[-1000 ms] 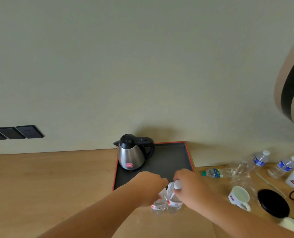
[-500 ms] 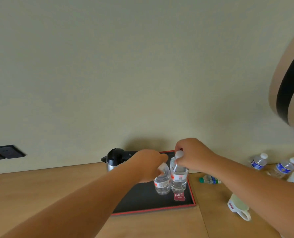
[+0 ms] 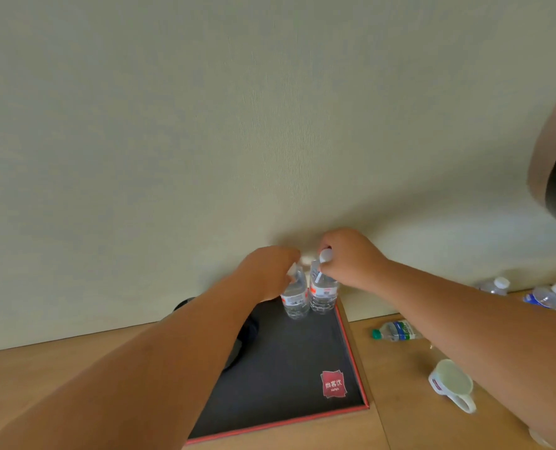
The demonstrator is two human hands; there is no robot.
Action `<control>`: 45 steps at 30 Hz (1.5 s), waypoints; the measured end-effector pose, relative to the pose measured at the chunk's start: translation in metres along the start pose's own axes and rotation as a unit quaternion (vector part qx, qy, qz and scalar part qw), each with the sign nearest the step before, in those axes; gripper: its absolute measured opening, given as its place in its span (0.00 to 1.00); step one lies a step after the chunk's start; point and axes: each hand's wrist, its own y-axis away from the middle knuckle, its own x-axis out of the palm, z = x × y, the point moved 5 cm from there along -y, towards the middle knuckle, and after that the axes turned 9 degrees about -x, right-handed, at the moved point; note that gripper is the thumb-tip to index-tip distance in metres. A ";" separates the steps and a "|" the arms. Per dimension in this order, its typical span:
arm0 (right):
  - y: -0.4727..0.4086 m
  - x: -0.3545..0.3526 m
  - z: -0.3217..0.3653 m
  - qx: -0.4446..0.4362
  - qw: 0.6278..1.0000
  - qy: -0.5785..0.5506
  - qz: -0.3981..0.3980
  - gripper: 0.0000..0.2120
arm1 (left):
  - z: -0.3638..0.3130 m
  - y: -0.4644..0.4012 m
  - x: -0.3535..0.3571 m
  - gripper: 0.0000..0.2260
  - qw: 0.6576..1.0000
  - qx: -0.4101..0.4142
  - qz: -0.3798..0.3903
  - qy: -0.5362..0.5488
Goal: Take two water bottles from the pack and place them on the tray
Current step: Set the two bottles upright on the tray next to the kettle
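Observation:
Two small clear water bottles with red-and-white labels stand upright side by side at the far right corner of the black, red-rimmed tray [image 3: 351,362]. My left hand [image 3: 267,274] grips the neck of the left bottle [image 3: 294,298]. My right hand [image 3: 351,258] holds the right bottle [image 3: 323,295] by its white cap. Both bottle bases look to be touching the tray floor. The tray has a red logo sticker near its front right corner.
A kettle [image 3: 185,305] stands on the tray's left, mostly hidden behind my left forearm. On the wooden table to the right lie a green-capped bottle [image 3: 395,332], a white cup [image 3: 452,383] on its side, and two blue-labelled bottles [image 3: 544,297]. The wall is just behind the tray.
Both hands carried the two bottles from the table in front of the tray across it to its far right corner. The view tilted and moved closer.

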 end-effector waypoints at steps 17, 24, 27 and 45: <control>-0.004 0.030 -0.001 -0.070 0.992 0.101 -0.010 0.06 | -0.008 -0.009 0.021 0.15 0.995 0.052 0.002 -0.089; 0.000 0.019 0.011 -0.016 0.991 0.126 -0.037 0.17 | -0.005 0.003 0.006 0.21 0.965 0.161 -0.005 -0.205; -0.001 0.016 0.012 0.020 0.988 0.149 -0.032 0.15 | -0.009 0.002 -0.001 0.19 0.949 0.185 -0.026 -0.254; -0.005 0.020 0.018 -0.132 0.957 0.222 0.128 0.07 | 0.003 -0.007 0.015 0.15 0.997 -0.052 0.033 -0.053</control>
